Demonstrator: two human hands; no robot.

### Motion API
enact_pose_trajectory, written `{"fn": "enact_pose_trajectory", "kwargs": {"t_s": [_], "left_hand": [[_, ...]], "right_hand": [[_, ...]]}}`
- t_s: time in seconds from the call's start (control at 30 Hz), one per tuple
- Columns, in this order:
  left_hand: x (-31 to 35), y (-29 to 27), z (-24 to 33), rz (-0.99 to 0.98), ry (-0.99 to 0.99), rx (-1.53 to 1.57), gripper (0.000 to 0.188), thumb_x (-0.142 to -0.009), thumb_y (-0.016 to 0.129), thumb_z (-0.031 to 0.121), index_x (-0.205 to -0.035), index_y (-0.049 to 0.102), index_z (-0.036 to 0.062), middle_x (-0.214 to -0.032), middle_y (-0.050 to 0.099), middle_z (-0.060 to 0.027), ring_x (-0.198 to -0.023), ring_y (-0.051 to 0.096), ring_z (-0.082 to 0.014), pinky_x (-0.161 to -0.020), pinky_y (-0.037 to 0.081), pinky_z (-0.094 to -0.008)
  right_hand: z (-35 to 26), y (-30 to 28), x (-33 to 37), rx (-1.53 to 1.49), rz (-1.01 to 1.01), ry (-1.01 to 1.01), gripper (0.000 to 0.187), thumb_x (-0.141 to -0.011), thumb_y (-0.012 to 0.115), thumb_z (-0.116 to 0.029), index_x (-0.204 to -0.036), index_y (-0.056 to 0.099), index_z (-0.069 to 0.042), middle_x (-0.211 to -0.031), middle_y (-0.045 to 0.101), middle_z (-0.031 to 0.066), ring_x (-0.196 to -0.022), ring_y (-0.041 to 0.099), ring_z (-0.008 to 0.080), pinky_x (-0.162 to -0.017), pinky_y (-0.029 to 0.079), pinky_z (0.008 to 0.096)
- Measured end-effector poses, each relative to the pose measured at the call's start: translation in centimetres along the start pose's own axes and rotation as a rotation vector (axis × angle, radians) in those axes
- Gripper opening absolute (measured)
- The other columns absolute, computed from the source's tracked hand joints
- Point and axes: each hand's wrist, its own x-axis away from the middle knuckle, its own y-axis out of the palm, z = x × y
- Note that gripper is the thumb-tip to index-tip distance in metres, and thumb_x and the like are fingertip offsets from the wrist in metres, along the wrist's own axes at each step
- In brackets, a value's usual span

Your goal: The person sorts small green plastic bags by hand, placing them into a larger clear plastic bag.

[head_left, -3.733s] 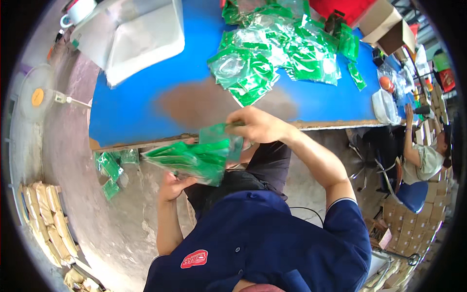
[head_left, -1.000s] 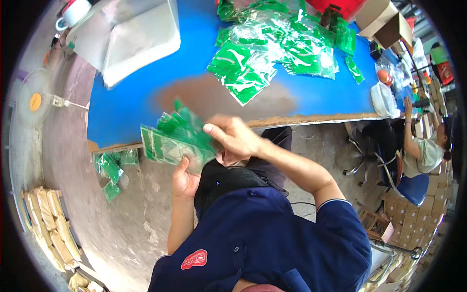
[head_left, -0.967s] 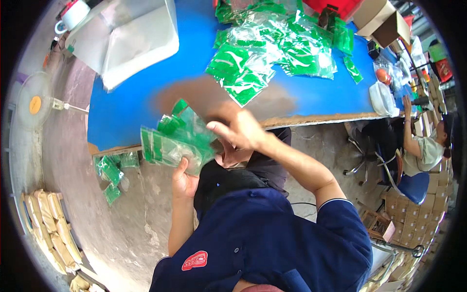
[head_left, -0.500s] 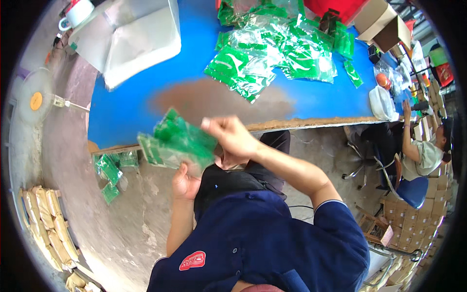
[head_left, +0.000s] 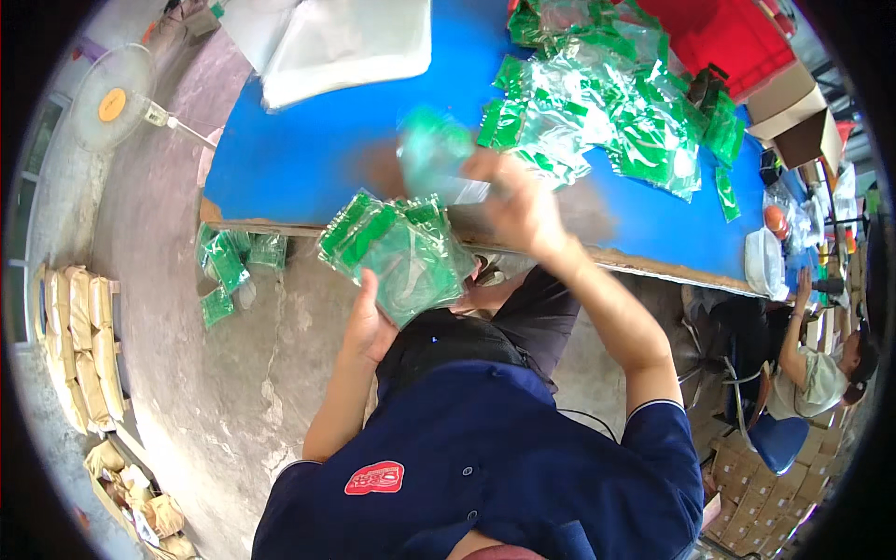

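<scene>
My left hand [head_left: 373,327] is closed on a fanned stack of green and clear plastic packets [head_left: 403,257], held just off the table's front edge with the thumb on top. Over the tabletop, my right hand [head_left: 525,205] pinches a single green and clear packet [head_left: 435,154] by its side; both are smeared by motion. Beyond them a large loose pile of similar packets [head_left: 597,112] covers part of the blue table [head_left: 308,159]. One small green packet [head_left: 726,193] lies apart at the right of the pile.
A stack of clear plastic sheets [head_left: 350,47] lies at the back left. A red crate [head_left: 719,42], a cardboard box [head_left: 803,117] and a clear tub [head_left: 763,263] stand at right. More packets [head_left: 227,266] lie low at left near a fan [head_left: 112,103]. A co-worker [head_left: 812,378] sits far right.
My right hand has moved away from the stack, up and over the table, with one packet. The stack in my left hand has shifted slightly right. The whole view has turned somewhat.
</scene>
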Motion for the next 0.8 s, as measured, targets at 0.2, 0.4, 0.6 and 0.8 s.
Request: {"fn": "enact_pose_trajectory", "kwargs": {"t_s": [0.2,0.4,0.6,0.8], "left_hand": [[-0.8,-0.3,-0.6,0.09,0.006,-0.299,0.051,-0.095,0.064,0.004,-0.142,0.046,0.0001,-0.136,0.058,-0.0111,-0.123,0.058,-0.0273,-0.108,0.046,-0.0444],[-1.5,-4.0,-1.3,-0.088,-0.045,0.004,0.058,-0.088,0.071,0.003,-0.141,0.048,0.0014,-0.134,0.059,-0.0123,-0.125,0.057,-0.0279,-0.11,0.045,-0.0463],[-2.3,-3.5,-2.3,-0.045,-0.03,-0.024,0.061,-0.087,0.07,0.001,-0.142,0.046,0.0004,-0.136,0.059,-0.0116,-0.127,0.057,-0.0298,-0.113,0.043,-0.0474],[-1.8,-8.3,-1.8,-0.086,-0.019,-0.011,0.062,-0.085,0.074,0.008,-0.142,0.048,0.0008,-0.138,0.059,-0.0122,-0.129,0.055,-0.0306,-0.114,0.04,-0.0485]], "right_hand": [[-3.1,1.2,3.2,0.123,-0.433,-0.31,0.046,-0.077,0.066,-0.013,-0.122,0.063,-0.003,-0.137,0.059,0.0177,-0.137,0.049,0.035,-0.118,0.03,0.0568],[4.2,-2.1,3.5,0.687,-0.128,0.178,0.062,-0.093,0.063,-0.048,-0.133,0.056,0.0,-0.144,0.049,0.0258,-0.139,0.038,0.0468,-0.115,0.029,0.0558],[0.5,-0.9,3.8,-0.06,-0.248,0.084,0.034,-0.096,0.061,-0.031,-0.115,0.064,-0.002,-0.123,0.062,0.0215,-0.12,0.056,0.0397,-0.104,0.04,0.0557],[2.9,-1.0,4.3,0.422,-0.314,-0.013,0.077,-0.085,0.071,-0.053,-0.136,0.051,0.001,-0.148,0.044,0.0279,-0.139,0.042,0.0429,-0.117,0.032,0.0544]]}}
